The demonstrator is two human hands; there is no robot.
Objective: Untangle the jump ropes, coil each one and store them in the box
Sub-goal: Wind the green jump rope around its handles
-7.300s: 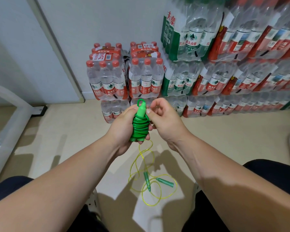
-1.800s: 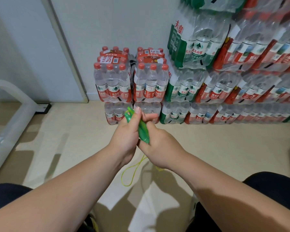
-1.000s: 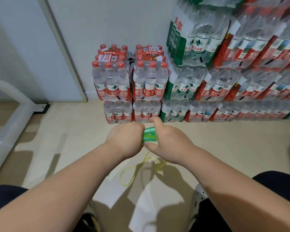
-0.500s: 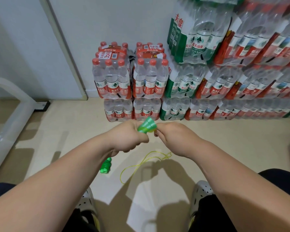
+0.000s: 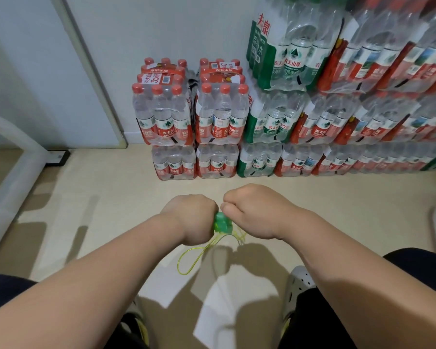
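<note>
Green rope bundle (image 5: 221,224) held above the floor (image 5: 106,212).
It sits in the left hand (image 5: 190,217), fingers wrapped round it, likely to keep the coils tight. The right hand (image 5: 253,212) curls against its top, though I cannot tell what it pinches. A yellow-green cord (image 5: 186,260) dangles below.

Red bottle labels (image 5: 167,132) in the far shrink-wrapped packs read 农夫山泉 in white, and the green bottle labels (image 5: 275,127) just right of them carry the same four characters. Large white 夫泉 stands on the green wrap (image 5: 261,31) of the upper pack. A bold 30 shows on the top sticker (image 5: 156,78) of the far-left pack.
</note>
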